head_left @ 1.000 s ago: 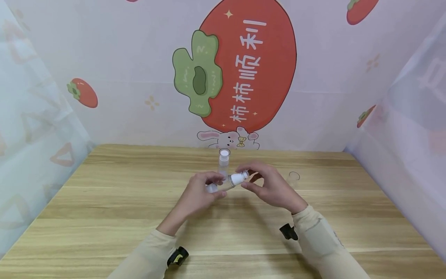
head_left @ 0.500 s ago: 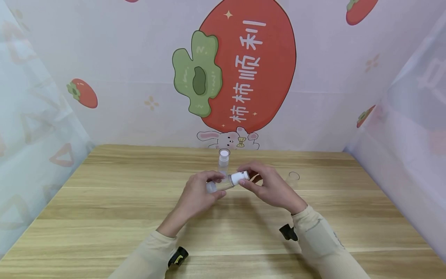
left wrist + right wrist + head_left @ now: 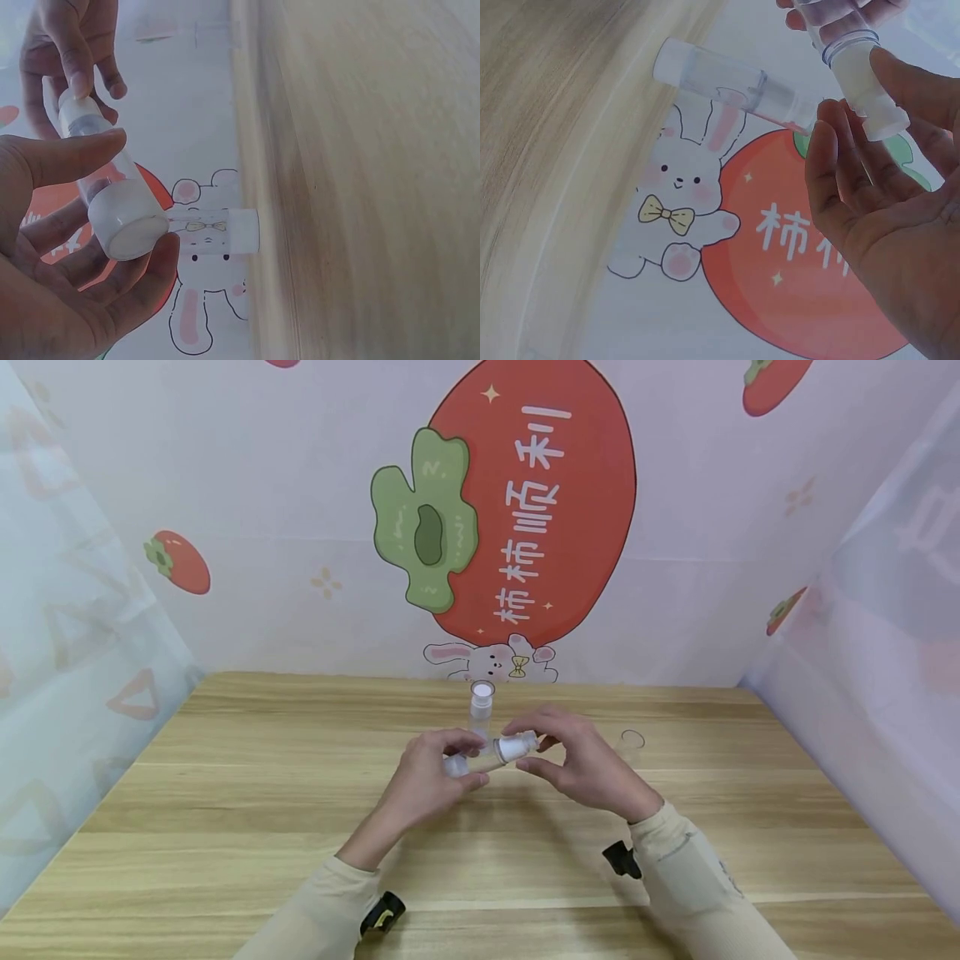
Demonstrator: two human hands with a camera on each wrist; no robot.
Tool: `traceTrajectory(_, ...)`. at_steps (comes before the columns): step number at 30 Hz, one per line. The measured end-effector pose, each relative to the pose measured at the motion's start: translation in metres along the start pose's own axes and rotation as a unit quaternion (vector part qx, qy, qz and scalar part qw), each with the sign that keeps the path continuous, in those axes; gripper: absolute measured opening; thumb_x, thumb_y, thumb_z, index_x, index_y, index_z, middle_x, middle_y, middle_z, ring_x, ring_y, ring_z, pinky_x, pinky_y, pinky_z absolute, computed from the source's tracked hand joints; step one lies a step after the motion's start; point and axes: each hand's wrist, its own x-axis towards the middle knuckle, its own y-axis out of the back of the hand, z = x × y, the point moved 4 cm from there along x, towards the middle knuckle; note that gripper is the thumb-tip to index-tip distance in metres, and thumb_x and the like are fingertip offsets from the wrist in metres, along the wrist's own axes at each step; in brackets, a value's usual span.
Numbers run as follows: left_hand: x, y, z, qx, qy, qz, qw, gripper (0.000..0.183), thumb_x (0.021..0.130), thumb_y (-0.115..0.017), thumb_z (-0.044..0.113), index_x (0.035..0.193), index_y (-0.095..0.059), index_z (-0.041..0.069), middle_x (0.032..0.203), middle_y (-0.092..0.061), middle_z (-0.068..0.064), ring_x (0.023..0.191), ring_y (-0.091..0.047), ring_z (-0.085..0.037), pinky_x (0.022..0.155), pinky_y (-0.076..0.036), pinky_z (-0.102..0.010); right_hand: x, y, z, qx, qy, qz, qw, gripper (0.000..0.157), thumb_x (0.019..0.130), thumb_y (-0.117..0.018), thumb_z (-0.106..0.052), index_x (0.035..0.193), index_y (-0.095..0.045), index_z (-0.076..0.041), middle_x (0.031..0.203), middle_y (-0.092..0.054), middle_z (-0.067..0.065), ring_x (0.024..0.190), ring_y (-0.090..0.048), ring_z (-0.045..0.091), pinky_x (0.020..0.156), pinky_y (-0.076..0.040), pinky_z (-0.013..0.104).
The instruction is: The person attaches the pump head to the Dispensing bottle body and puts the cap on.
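My left hand (image 3: 433, 772) grips a slim clear pump bottle (image 3: 124, 202) by its white base, tilted up to the right above the table. At its upper end is a white pump head (image 3: 517, 746) with a clear ring below it in the right wrist view. My right hand (image 3: 573, 758) has its thumb and fingers curled round this pump head, thumb at one side and fingertips at the other. Right behind the held bottle a second clear bottle (image 3: 482, 706) with a white top stands upright. The held bottle's middle is partly covered by my left fingers.
A clear, see-through cap (image 3: 632, 742) stands on the wooden table (image 3: 225, 827), just beyond my right hand. A white backdrop (image 3: 262, 468) printed with persimmons and a rabbit rises at the table's back edge, and light sheets hang on both sides.
My right thumb came up onto the pump head, then shifted down again, and the fingers moved slightly left round it. My left hand and the bottle stay nearly in place.
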Motion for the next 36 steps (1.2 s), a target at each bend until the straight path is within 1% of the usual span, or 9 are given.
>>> traceTrajectory(6, -0.0004, -0.0004, -0.0001, -0.001, -0.002, 0.002, 1.0000, 0.033, 0.077, -0.086, 0.001, 0.108, -0.075, 0.003, 0.102, -0.075, -0.010, 0.095, -0.067, -0.027, 0.084, -0.053, -0.045, 0.0004, -0.0019, 0.0003, 0.000, 0.006, -0.002, 1.000, 0.033, 0.087, -0.078, 0.000, 0.117, -0.070, -0.010, 0.110, -0.068, -0.004, 0.092, -0.063, 0.015, 0.079, -0.057, 0.034)
traceTrajectory(9, -0.0007, -0.0003, 0.0001, 0.006, -0.001, 0.008, 1.0000, 0.033, 0.076, -0.087, 0.002, 0.107, -0.075, 0.003, 0.102, -0.075, -0.009, 0.094, -0.067, -0.026, 0.084, -0.052, -0.045, 0.0007, -0.0035, 0.0011, 0.007, 0.002, -0.003, 1.000, 0.027, 0.091, -0.076, -0.005, 0.116, -0.070, -0.011, 0.106, -0.068, -0.005, 0.089, -0.063, 0.015, 0.077, -0.057, 0.033)
traceTrajectory(12, -0.0009, 0.0000, 0.0002, 0.013, -0.002, 0.014, 0.9998, 0.034, 0.075, -0.088, 0.002, 0.107, -0.076, 0.005, 0.102, -0.075, -0.007, 0.094, -0.067, -0.025, 0.084, -0.052, -0.045, 0.0009, -0.0047, 0.0018, 0.011, -0.014, -0.005, 1.000, 0.022, 0.094, -0.074, -0.012, 0.116, -0.070, -0.012, 0.103, -0.068, -0.007, 0.087, -0.063, 0.013, 0.077, -0.057, 0.035)
traceTrajectory(14, -0.0005, 0.0000, 0.0001, 0.016, -0.004, 0.016, 0.9997, 0.034, 0.075, -0.088, 0.002, 0.107, -0.076, 0.005, 0.101, -0.075, -0.006, 0.094, -0.067, -0.026, 0.084, -0.052, -0.045, 0.0011, -0.0053, 0.0028, 0.011, -0.024, -0.007, 1.000, 0.022, 0.096, -0.072, -0.017, 0.118, -0.069, -0.011, 0.101, -0.067, -0.007, 0.086, -0.063, 0.012, 0.077, -0.056, 0.036)
traceTrajectory(17, -0.0005, 0.0002, 0.0001, 0.020, -0.004, 0.017, 0.9997, 0.035, 0.075, -0.088, 0.002, 0.107, -0.076, 0.005, 0.101, -0.075, -0.005, 0.093, -0.067, -0.024, 0.083, -0.052, -0.044, 0.0009, -0.0047, 0.0031, 0.006, -0.037, -0.005, 0.999, 0.028, 0.096, -0.073, -0.019, 0.121, -0.068, -0.009, 0.102, -0.067, -0.006, 0.088, -0.064, 0.014, 0.079, -0.056, 0.036)
traceTrajectory(20, -0.0006, 0.0003, 0.0002, 0.022, -0.004, 0.016, 0.9996, 0.035, 0.075, -0.088, 0.002, 0.107, -0.076, 0.006, 0.101, -0.075, -0.006, 0.092, -0.066, -0.023, 0.083, -0.051, -0.044, 0.0003, -0.0030, 0.0028, 0.001, -0.036, -0.001, 0.999, 0.035, 0.092, -0.077, -0.016, 0.124, -0.066, -0.007, 0.107, -0.068, -0.004, 0.091, -0.065, 0.018, 0.080, -0.056, 0.039)
traceTrajectory(26, -0.0007, 0.0001, 0.0003, 0.012, -0.003, 0.016, 0.9998, 0.034, 0.076, -0.088, 0.001, 0.107, -0.075, 0.004, 0.103, -0.075, -0.009, 0.095, -0.068, -0.029, 0.085, -0.052, -0.047, -0.0005, -0.0008, 0.0018, -0.003, -0.009, 0.000, 1.000, 0.043, 0.084, -0.083, -0.005, 0.124, -0.066, -0.008, 0.118, -0.068, -0.001, 0.096, -0.065, 0.018, 0.081, -0.057, 0.046)
traceTrajectory(32, -0.0004, -0.0006, 0.0007, 0.009, -0.005, 0.016, 0.9998, 0.034, 0.076, -0.087, 0.000, 0.108, -0.075, 0.003, 0.104, -0.075, -0.011, 0.096, -0.067, -0.030, 0.086, -0.052, -0.049, 0.0001, -0.0014, 0.0005, -0.004, 0.004, 0.001, 1.000, 0.038, 0.085, -0.080, 0.001, 0.120, -0.068, -0.007, 0.113, -0.069, -0.002, 0.093, -0.065, 0.015, 0.079, -0.057, 0.037)
traceTrajectory(36, -0.0005, -0.0008, 0.0012, 0.009, -0.008, 0.018, 0.9998, 0.035, 0.076, -0.087, -0.001, 0.108, -0.075, 0.003, 0.104, -0.075, -0.011, 0.096, -0.068, -0.031, 0.086, -0.052, -0.049, 0.0002, -0.0021, -0.0002, -0.009, 0.005, 0.000, 1.000, 0.034, 0.087, -0.078, 0.000, 0.118, -0.068, -0.009, 0.109, -0.069, -0.004, 0.091, -0.065, 0.014, 0.078, -0.056, 0.033)
